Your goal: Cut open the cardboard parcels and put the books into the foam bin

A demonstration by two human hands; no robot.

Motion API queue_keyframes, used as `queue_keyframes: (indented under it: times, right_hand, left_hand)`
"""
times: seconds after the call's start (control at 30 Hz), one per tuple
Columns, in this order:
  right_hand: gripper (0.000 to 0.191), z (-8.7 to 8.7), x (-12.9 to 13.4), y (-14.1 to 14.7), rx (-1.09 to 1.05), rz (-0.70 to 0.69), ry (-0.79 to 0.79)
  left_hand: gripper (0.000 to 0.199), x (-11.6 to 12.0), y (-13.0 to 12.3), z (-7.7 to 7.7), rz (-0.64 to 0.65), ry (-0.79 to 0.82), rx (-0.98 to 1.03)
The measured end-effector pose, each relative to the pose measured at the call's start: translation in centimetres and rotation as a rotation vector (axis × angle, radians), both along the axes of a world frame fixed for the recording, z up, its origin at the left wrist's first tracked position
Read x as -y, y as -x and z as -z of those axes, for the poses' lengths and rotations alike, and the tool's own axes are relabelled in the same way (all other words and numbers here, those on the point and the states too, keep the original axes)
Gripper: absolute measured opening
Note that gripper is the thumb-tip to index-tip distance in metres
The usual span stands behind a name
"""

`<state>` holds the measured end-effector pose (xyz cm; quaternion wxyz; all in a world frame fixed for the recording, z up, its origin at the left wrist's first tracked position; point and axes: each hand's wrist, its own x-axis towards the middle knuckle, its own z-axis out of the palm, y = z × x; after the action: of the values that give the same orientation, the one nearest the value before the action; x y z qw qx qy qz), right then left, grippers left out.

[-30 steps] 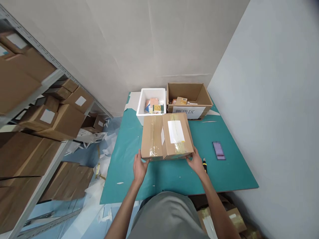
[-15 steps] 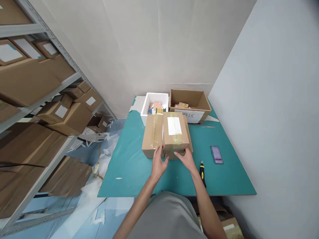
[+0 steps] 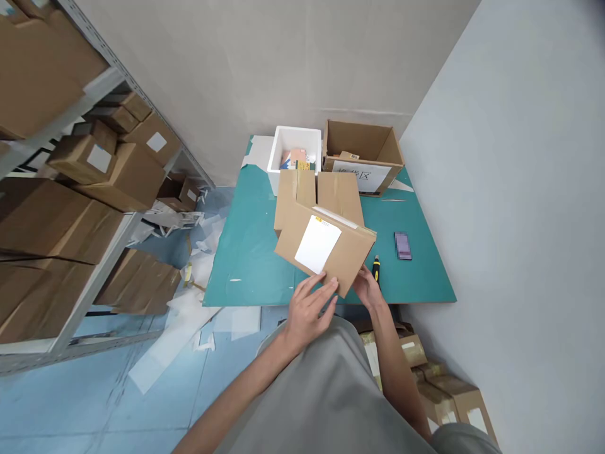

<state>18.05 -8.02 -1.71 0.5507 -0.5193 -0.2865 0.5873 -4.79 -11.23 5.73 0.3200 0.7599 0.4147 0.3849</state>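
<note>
A cardboard box with a white label (image 3: 347,255) is tilted in the air above the near part of the table, held between both hands. My left hand (image 3: 312,309) presses its fingers on the box's near lower face, below the label. At the right lower corner my right hand (image 3: 368,287) grips the box, its fingertips partly hidden behind it. Beyond it two taped cardboard boxes, a left one (image 3: 287,195) and a right one (image 3: 341,189), lie side by side on the green table (image 3: 250,252).
Behind stand a white foam box (image 3: 275,157) and an open carton (image 3: 397,151), both holding small items. A black and yellow cutter (image 3: 376,270) and a phone (image 3: 403,246) lie at right. Shelves of boxes (image 3: 108,252) fill the left; more boxes (image 3: 439,397) sit low at right.
The labelled box has been lifted off the other boxes, brought nearer and tilted, with both hands on it. The view has shifted downward.
</note>
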Motion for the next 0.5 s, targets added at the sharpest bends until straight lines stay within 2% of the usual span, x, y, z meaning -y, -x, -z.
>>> queue_keyframes:
  times: [0.1, 0.2, 0.33, 0.43, 0.5]
  right_hand:
    - [0.062, 2.1, 2.3, 1.3, -0.069, -0.059, 0.165]
    - [0.065, 4.8, 4.5, 3.3, -0.126, -0.115, 0.263]
    - [0.060, 8.6, 6.6, 6.0, -0.096, -0.104, 0.336]
    - [0.064, 10.5, 7.7, 7.1, 0.103, -0.044, 0.268]
    - [0.073, 11.2, 8.3, 7.1, 0.219, -0.021, 0.225]
  left_hand:
    - [0.049, 1.6, 0.3, 0.7, 0.168, 0.000, -0.074]
    - [0.053, 2.0, 0.6, 2.9, 0.226, 0.043, -0.132]
    - [0.054, 1.2, 1.3, 8.4, 0.201, 0.159, -0.157]
    - [0.051, 1.1, 1.5, 12.6, 0.216, 0.295, -0.187]
    - [0.052, 1.8, 1.5, 14.6, 0.276, 0.350, -0.195]
